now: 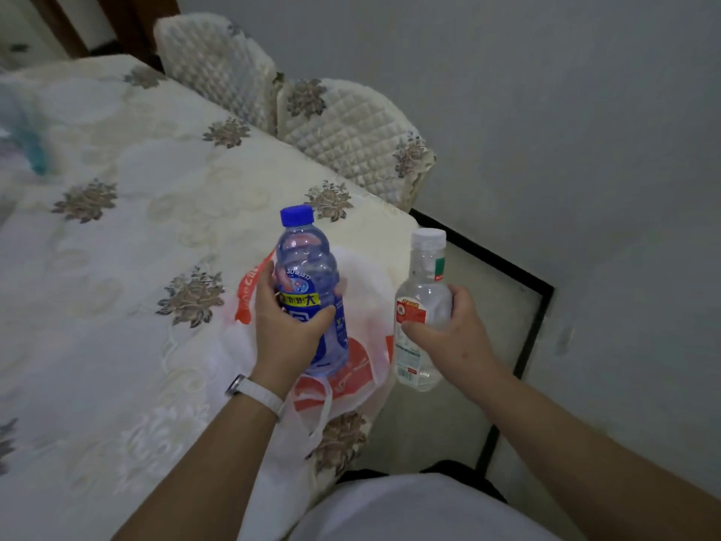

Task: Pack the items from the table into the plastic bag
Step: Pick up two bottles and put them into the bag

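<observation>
My left hand (286,326) grips a clear bottle with a blue cap and blue label (306,275), held upright over a white and orange plastic bag (363,290) that lies on the table's near corner. My right hand (448,337) holds a clear bottle with a white cap and red label (423,302), upright, out past the table's edge above the floor. The bag lies crumpled, and one handle loop hangs near my left wrist.
The table (128,236) carries a cream cloth with grey flower prints. Two quilted chair backs (351,130) stand at its far side. Something teal and blurred (27,138) sits at far left. A dark-framed floor panel (507,290) lies to the right, against a grey wall.
</observation>
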